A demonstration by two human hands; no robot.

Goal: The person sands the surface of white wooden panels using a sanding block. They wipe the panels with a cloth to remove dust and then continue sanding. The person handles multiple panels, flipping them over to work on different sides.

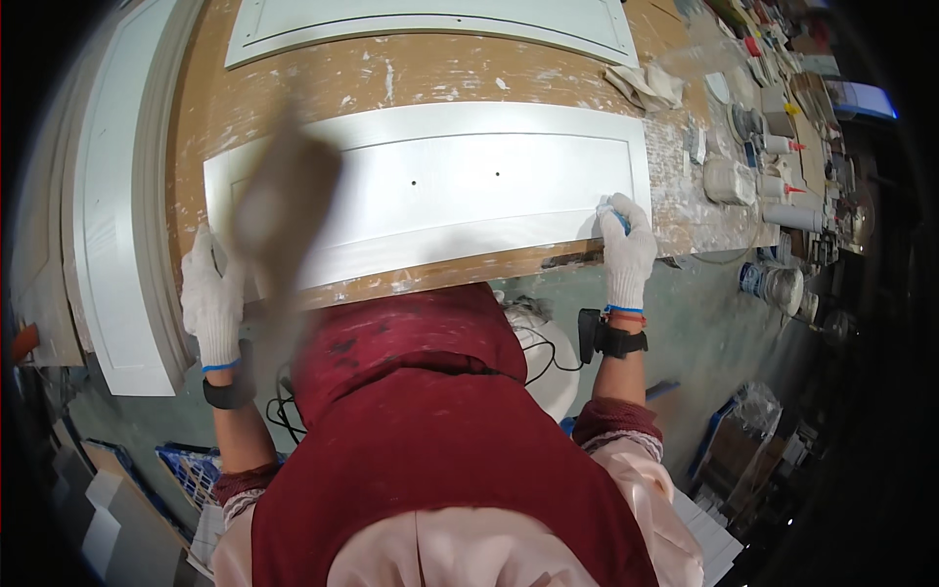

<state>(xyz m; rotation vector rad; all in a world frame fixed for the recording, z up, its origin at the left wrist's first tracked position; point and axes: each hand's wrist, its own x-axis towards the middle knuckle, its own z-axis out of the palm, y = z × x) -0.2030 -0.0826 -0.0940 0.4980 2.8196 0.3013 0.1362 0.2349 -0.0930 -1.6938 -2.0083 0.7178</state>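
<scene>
A long white panel [469, 186] with a recessed middle and two small dark holes lies flat on the paint-spotted brown worktable [391, 78] before me. My left hand [212, 298], in a white knit glove, is at the panel's near left corner. Its fingers stretch out along the left end, with the thumb apart. At the near right corner, my gloved right hand [629, 247] curls closed around a small blue pad [619, 217] against the panel's face. Most of the pad is hidden by the fingers. A blurred brown object [289, 201] close to the camera covers part of the panel's left side.
A second white panel [430, 22] lies farther back. Long white boards [122, 215] stand at left. On the right are a crumpled cloth [646, 88], a whitish tub [729, 181] and red-tipped bottles [780, 186]. Paint cans [778, 286] stand below the table's right edge.
</scene>
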